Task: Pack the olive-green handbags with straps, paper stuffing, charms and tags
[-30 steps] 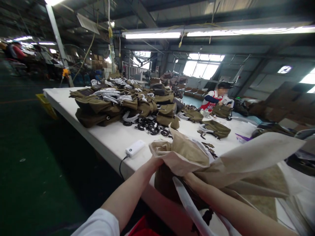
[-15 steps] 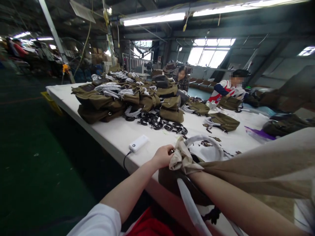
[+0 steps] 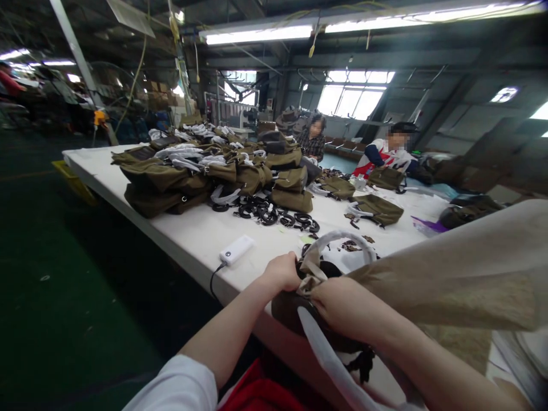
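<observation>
An olive-brown handbag (image 3: 287, 313) with white-wrapped handles lies at the near table edge, one wrapped handle (image 3: 327, 354) hanging toward me and the other arching up behind. Crumpled beige lining cloth (image 3: 311, 281) bunches at its dark opening. My left hand (image 3: 280, 274) is closed at the left of the opening, gripping the bag's rim beside the cloth; its fingertips are hidden. My right hand (image 3: 342, 305) is closed on the cloth from the right, knuckles up, fingers mostly out of sight. A dark tag or strap cluster (image 3: 362, 365) dangles below the bag.
Olive bags (image 3: 171, 182) are piled at the table's far left, with black ring-shaped straps (image 3: 268, 211) before them. A white power bank (image 3: 237, 250) with a cable lies left. Pale translucent wrapping (image 3: 462, 268) bulks at right. Two people work across the white table (image 3: 180, 245).
My right hand, hidden under the beige cloth before, now shows on top, closed on it. The cloth has sunk lower into the bag's opening. My left hand stays by the rim.
</observation>
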Tool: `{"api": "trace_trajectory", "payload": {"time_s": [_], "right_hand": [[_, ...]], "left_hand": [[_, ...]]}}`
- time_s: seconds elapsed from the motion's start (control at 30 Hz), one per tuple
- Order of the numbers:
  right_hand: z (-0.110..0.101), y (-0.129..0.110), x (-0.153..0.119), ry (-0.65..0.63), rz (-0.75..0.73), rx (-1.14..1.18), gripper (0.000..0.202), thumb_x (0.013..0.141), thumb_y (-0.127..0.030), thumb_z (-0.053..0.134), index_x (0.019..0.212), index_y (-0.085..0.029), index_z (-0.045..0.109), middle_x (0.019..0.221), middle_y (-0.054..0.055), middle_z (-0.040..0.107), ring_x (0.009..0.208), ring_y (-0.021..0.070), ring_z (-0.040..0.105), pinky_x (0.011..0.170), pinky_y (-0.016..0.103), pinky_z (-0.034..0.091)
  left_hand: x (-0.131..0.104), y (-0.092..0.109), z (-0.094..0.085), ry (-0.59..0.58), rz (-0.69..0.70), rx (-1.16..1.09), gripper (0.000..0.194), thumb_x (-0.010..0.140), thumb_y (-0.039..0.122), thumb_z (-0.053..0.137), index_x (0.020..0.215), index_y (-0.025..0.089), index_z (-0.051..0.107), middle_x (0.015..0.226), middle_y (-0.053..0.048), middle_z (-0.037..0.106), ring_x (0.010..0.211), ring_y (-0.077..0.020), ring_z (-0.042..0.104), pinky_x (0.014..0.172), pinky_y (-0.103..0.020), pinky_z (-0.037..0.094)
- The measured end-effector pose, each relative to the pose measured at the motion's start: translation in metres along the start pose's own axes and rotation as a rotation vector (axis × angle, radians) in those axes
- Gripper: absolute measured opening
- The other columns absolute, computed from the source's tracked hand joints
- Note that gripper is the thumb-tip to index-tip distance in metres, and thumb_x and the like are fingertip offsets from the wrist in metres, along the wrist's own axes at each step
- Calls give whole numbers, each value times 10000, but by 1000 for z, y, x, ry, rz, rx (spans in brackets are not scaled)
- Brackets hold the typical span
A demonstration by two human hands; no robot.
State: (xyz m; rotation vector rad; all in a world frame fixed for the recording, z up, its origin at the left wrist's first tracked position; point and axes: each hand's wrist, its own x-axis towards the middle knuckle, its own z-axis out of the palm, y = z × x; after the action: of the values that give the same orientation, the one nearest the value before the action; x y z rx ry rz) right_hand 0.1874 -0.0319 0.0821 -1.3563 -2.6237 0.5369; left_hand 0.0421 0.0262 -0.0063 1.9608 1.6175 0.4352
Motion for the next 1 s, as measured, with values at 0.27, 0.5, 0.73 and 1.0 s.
{"api": "trace_trajectory", "payload": {"time_s": [0.27,0.5,0.73,1.0], "right_hand": [[32,40,6,36,-95,-219,214,891,-260,510,952,-181,699,1048,108,668,1025,255,587,939,390,456],[81,83,24,-191,-171,105,373,897,-299,482,1212,-157,622,1273,147,621,1204,282,552,1052,451,408],[80,101,40,-275,-27,279,393,903,-351,463,1185,-152,652,1225,128,663,1122,285,609,995,439,451],[53,66,23,146,8,-116,341,926,-405,460,1061,-166,663,1142,130,649,1098,261,572,990,394,409]], "left_hand": [[6,-19,4,43,24,-298,392,703,459,668,982,184,656,717,-8,623,652,-168,576,566,-246,396],[11,-29,14,113,123,-501,232,753,361,652,894,180,690,591,53,522,547,-96,457,506,-213,320],[15,-39,15,453,57,-882,512,941,525,310,1027,143,640,828,-40,638,675,-112,555,612,-223,450],[-11,-74,15,407,15,-955,597,919,610,342,1056,127,664,1013,-125,700,936,-202,653,799,-330,522]]}}
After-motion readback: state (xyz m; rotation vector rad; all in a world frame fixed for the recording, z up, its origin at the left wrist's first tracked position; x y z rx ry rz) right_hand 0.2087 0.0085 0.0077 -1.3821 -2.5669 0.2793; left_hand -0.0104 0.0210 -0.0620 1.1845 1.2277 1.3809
